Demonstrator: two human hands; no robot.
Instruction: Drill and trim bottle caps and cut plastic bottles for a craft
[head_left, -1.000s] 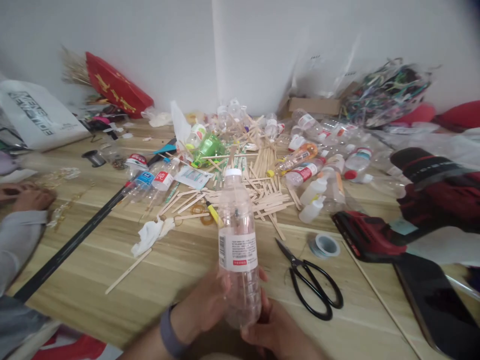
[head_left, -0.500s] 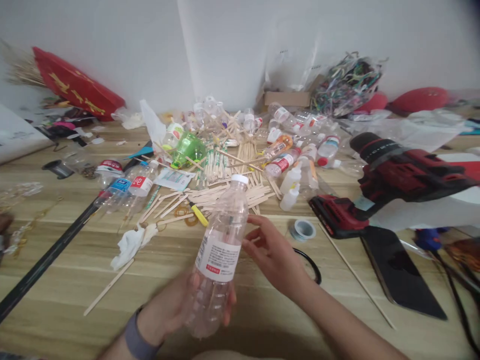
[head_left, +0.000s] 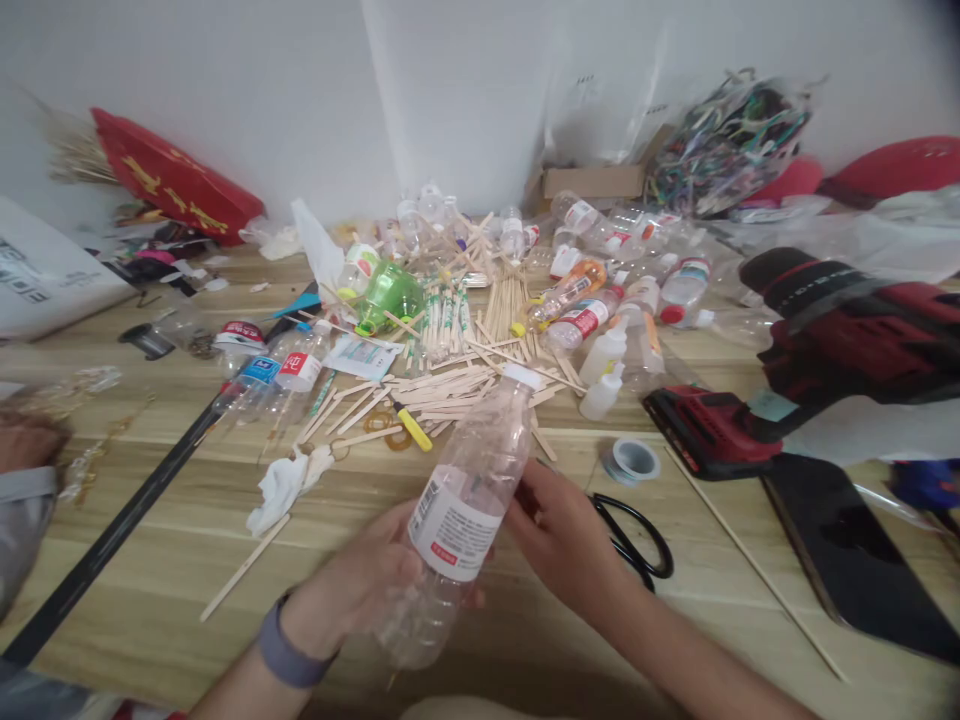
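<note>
My left hand (head_left: 375, 565) is wrapped around the lower half of a clear plastic bottle (head_left: 491, 440) with a white cap and a white printed label (head_left: 454, 520). The bottle is tilted, its cap end away from me and to the right. A thin pale tip pokes out below its base; what it belongs to is hidden. My right hand (head_left: 562, 535) is at the bottle's right side, fingers bent and partly behind it, so its grip is unclear. Black-handled scissors (head_left: 637, 540) lie partly covered beside my right wrist.
Wooden sticks (head_left: 465, 395) and plastic bottles (head_left: 585, 318) are heaped ahead. On the right are a red-black cordless drill (head_left: 847, 340), a phone (head_left: 847, 550) and a spool (head_left: 632, 460). A long black bar (head_left: 127, 530) lies left, near another person's hand (head_left: 26, 445).
The bottle has tilted further to the right. My right hand has come in closer against its side, its fingers now less visible. The view has shifted, and another person's hand shows more at the left.
</note>
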